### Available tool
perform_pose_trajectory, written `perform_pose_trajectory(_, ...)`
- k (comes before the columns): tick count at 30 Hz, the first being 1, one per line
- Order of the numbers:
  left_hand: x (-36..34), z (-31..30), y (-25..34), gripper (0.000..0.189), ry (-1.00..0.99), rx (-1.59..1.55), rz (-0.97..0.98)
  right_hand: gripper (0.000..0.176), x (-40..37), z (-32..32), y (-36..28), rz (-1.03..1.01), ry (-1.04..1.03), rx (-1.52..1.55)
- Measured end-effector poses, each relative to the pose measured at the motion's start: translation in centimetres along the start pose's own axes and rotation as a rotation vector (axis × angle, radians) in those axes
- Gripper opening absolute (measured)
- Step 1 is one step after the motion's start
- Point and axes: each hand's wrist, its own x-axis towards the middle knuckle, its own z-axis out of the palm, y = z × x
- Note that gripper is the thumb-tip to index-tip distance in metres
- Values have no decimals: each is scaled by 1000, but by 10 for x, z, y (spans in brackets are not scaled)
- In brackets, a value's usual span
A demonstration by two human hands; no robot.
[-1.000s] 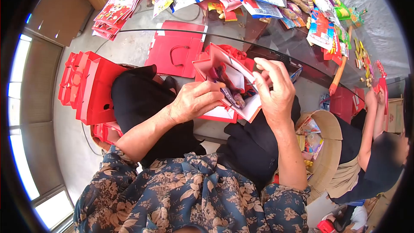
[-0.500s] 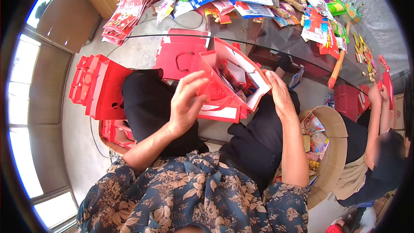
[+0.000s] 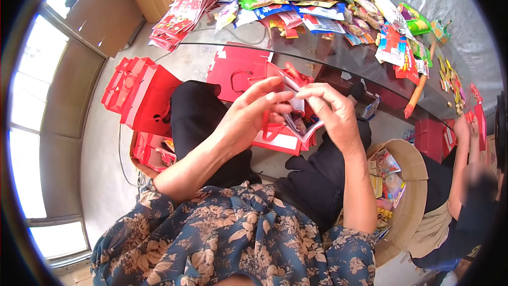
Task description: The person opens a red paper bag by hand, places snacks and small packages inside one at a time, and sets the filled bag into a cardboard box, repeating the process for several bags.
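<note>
A red gift bag (image 3: 275,140) with a white inner lining stands between the knees. Packets show inside its partly narrowed opening. Over the bag's left side is my left hand (image 3: 259,107), its fingers spread and nothing in its grasp. My right hand (image 3: 334,116) bends over the right side, its fingertips closed on the upper rim. A red handle loop hangs below my left fingers. Behind the bag lies a flat red bag (image 3: 238,71) with a handle.
Snack packets (image 3: 317,10) cover the glass table (image 3: 323,55), beside stacked red-and-white packets (image 3: 182,13). Red bags (image 3: 148,95) stand left. At right are a round cardboard container (image 3: 410,196) of snacks and another person (image 3: 450,212), whose hands are near a red bag.
Both my hands have moved inward over the bag, and its opening looks narrower. My right fingers have shifted from the right side to the upper rim. The view has shifted slightly.
</note>
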Motion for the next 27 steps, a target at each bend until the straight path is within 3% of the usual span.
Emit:
perform_pose_trajectory(3, 15, 17, 3, 52, -33, 128, 27, 7, -4, 14, -29, -234, -72, -383)
perform_pose_trajectory(6, 22, 28, 20, 56, -90, 79, 12, 7, -11, 18, -33, -227, -41, -367)
perform_pose_trajectory(10, 31, 35, 43, 60, -147, 89, 145, 13, -12, -9, -10, -203, 315, -300)
perform_pose_trajectory(12, 24, 45, 61, 63, -175, 125, 199, 17, -15, -20, 1, 32, 426, -15)
perform_pose_trajectory(16, -16, 66, 111, 57, -207, 84, 473, 19, -25, -37, 61, 211, 377, -15)
perform_pose_trajectory(19, -66, 82, 140, 45, -171, 91, 830, 18, -33, -33, 104, 279, 333, -19)
perform_pose_trajectory(23, -108, 26, 195, 51, -316, 449, 1210, 20, -32, -30, 140, 323, 240, -4)
perform_pose_trajectory(27, -155, 20, 209, 50, -82, 706, 1405, 19, -28, -38, 147, 353, 154, 11)
